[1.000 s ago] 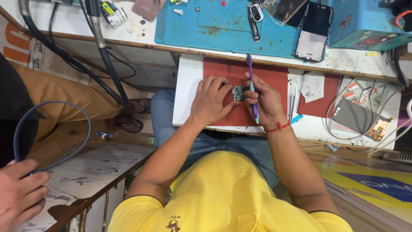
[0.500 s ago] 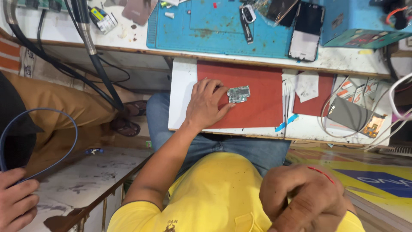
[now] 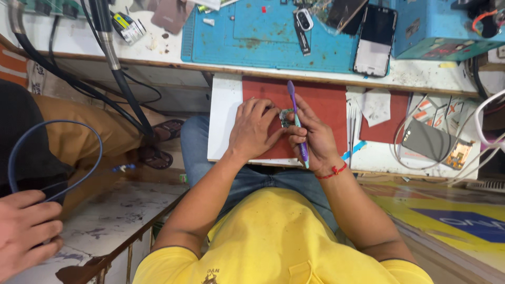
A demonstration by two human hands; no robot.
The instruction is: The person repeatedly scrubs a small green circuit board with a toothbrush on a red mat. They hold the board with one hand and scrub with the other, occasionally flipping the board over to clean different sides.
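Purple brush (image 3: 296,122) being gripped by right hand (image 3: 310,138) | left hand (image 3: 256,129) pinning board (image 3: 285,117) on red mat (image 3: 326,105) | scrubbing seemingly underway, unfinished

Both forearms reach forward from the torso, elbows bent and out to the sides, hands meeting in front. Left hand (image 3: 254,128) palm down, fingers curled and spread, fingertips pinched in toward the right hand. Right hand (image 3: 310,135) just beside it, touching at the fingertips, fingers closed in a pen-style grip on a thin purple tool (image 3: 296,122), thumb pressed on the shaft. Red thread around the right wrist. Bare arms, short sleeves.
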